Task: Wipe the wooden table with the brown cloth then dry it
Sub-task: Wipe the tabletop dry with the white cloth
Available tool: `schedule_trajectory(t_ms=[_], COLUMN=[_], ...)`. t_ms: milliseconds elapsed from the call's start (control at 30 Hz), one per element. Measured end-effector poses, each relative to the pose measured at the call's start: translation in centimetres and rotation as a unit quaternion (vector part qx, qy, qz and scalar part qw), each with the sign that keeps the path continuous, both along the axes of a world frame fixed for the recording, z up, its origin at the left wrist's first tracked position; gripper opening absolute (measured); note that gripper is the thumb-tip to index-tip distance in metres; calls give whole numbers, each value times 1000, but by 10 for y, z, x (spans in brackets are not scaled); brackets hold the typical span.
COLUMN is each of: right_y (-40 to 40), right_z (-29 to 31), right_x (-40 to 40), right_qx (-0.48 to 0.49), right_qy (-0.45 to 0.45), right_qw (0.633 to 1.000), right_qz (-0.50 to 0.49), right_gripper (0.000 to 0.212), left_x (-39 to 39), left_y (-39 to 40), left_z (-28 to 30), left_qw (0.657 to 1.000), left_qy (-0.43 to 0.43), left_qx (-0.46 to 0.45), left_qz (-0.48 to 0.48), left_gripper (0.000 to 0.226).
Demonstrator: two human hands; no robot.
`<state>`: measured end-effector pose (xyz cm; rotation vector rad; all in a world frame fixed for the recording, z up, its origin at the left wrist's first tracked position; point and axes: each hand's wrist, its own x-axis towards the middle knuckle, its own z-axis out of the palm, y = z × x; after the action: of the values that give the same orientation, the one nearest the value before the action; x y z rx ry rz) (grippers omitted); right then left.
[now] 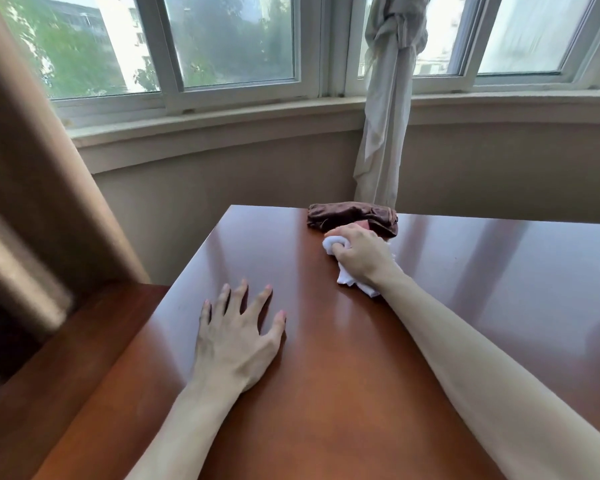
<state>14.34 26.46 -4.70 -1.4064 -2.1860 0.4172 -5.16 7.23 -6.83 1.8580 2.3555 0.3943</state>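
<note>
Spread flat on the wooden table, my left hand braces me. Beyond it my right hand grips a white cloth, touching the brown cloth bunched at the table's far edge. Drying wants long, overlapping strokes.

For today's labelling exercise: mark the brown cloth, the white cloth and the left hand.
brown cloth point(347, 216): head view, on its bunched top left of the knuckles.
white cloth point(334, 243): head view, on the wad showing beside the fingers.
left hand point(234, 344): head view, on its back.
</note>
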Motion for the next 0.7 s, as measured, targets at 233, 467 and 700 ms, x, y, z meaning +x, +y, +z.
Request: schedule_trajectory(t_ms=[233, 467, 700], right_y=[-59, -24, 9], right_z=[-1, -1, -11], right_x=[24, 93, 92], right_qx=[-5, -18, 12], right_qy=[3, 71, 51], right_qw=[994, 997, 999], right_qz=[107, 19, 2], right_gripper=[33, 32, 25], left_x=[32, 52, 48], left_y=[66, 218, 297], left_z=[47, 28, 25], left_qw=[995, 978, 954], left_qy=[102, 68, 49], left_qx=[-12, 91, 108], left_qz=[-16, -176, -277], left_gripper=[45, 77, 48])
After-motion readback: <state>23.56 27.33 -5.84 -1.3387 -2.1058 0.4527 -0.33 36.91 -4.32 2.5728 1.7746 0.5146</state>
